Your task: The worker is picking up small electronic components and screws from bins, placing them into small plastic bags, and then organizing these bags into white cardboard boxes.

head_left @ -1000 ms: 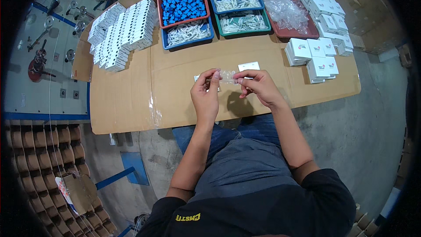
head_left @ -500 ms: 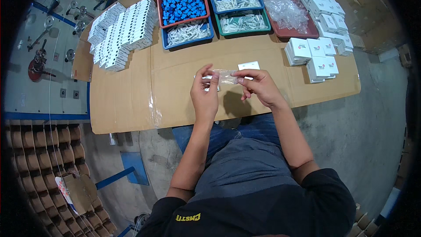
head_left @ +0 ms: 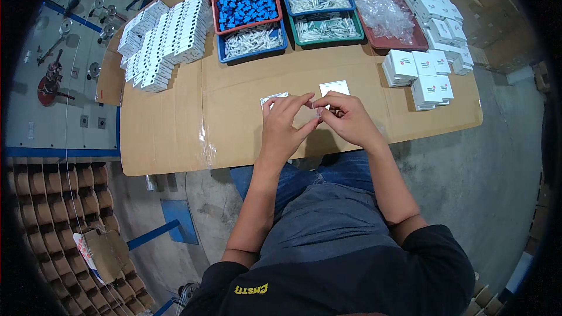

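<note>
Pinched between both hands, a small clear plastic bag [head_left: 313, 112] hangs just above the cardboard-covered table's [head_left: 234, 117] near edge: left hand [head_left: 285, 126] at its left end, right hand [head_left: 346, 118] at its right. It looks light, limp and slippery, best held by the edges.

Person wears black short-sleeve tee w/ small yellow printed mark on chest at approx 6 o'clock, plus blue jeans showing toward 12 o'clock of the torso. Both forearms bare, no gloves, no watch or rings visible. Left hand [head_left: 285, 127] & right hand [head_left: 349, 118] bare too.
</note>
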Available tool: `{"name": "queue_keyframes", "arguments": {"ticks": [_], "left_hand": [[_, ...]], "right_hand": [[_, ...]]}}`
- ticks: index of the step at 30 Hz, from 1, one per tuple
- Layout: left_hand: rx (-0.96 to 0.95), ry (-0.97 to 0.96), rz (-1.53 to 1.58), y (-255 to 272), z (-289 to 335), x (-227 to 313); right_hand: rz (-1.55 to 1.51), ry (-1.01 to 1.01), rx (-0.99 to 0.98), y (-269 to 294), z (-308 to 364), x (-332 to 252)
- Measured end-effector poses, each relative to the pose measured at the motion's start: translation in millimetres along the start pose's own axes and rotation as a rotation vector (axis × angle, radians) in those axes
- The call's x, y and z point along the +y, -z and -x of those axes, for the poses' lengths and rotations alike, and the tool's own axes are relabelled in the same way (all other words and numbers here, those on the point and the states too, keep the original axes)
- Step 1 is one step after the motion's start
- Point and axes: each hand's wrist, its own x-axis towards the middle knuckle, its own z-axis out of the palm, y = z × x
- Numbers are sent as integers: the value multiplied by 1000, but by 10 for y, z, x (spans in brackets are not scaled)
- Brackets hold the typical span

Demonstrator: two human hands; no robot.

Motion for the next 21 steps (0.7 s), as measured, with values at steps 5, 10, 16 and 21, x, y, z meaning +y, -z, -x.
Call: {"name": "queue_keyframes", "arguments": {"ticks": [5,10,16,21], "left_hand": [[-17,12,37,14,-12,18],[-5,-7,70,16,-20,12],[112,342,591,-37,15,64],[173,162,641,-2,-30,169]], "right_hand": [[73,91,-2,9,9,-130],[162,192,2,29,16,-175],[-360,-43,60,42,36,-226],[-473,-105,172,-40,-47,-116]]}}
